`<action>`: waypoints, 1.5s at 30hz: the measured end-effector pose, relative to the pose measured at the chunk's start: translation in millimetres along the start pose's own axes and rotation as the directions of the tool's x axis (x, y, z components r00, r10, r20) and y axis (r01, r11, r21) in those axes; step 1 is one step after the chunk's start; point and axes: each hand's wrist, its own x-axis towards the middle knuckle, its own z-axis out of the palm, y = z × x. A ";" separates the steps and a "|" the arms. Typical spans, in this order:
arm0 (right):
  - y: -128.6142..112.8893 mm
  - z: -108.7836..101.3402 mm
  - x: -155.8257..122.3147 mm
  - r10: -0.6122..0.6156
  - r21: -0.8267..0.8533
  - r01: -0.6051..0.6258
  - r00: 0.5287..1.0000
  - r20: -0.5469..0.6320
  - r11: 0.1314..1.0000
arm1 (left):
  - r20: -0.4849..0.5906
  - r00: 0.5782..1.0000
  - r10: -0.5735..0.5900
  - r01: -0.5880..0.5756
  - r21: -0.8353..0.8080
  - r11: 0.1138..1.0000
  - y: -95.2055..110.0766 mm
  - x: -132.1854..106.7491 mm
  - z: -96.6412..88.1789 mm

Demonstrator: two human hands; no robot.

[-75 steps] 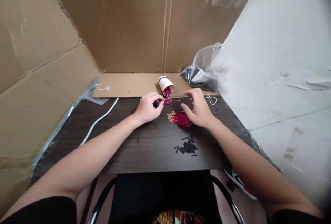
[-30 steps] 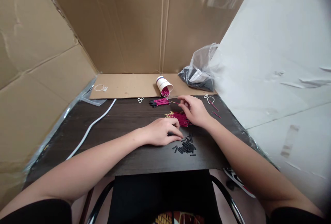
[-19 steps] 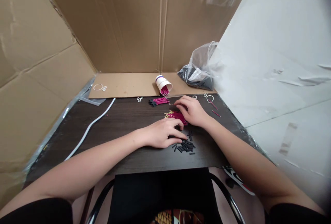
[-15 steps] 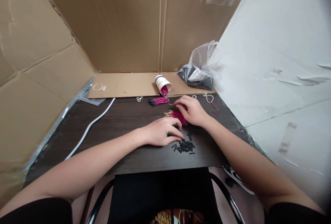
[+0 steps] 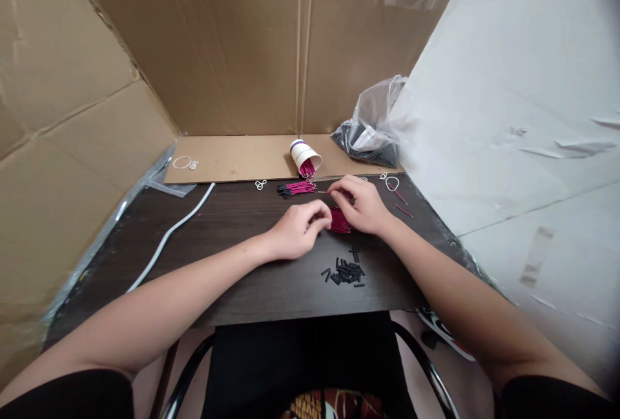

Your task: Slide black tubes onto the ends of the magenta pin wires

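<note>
My left hand (image 5: 296,230) rests on the dark table (image 5: 232,257) with its fingers pinched together; what they hold is too small to name. My right hand (image 5: 361,204) is just to its right, fingers curled on a thin magenta stick (image 5: 325,192) above a pile of magenta sticks (image 5: 340,221). The two hands almost touch. A heap of short black tubes (image 5: 346,272) lies nearer me. A bundle of magenta sticks with black ends (image 5: 296,188) lies behind the hands.
A tipped white paper cup (image 5: 305,155) spills magenta sticks on a cardboard sheet (image 5: 232,157). A clear bag of black parts (image 5: 371,135) sits at the back right. A white cord (image 5: 167,237) crosses the left side. Small white rings (image 5: 186,163) lie about. Cardboard walls enclose the table.
My left hand left the black tubes and rose toward the magenta pile, fingers pinched. My right hand drew in over the pile and lifted one stick.
</note>
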 end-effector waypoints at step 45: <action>-7.3 0.0 -1.9 -0.062 0.041 0.058 0.992 0.109 0.997 | -0.185 0.955 -0.230 0.181 -0.248 0.952 -29.5 16.2 -9.2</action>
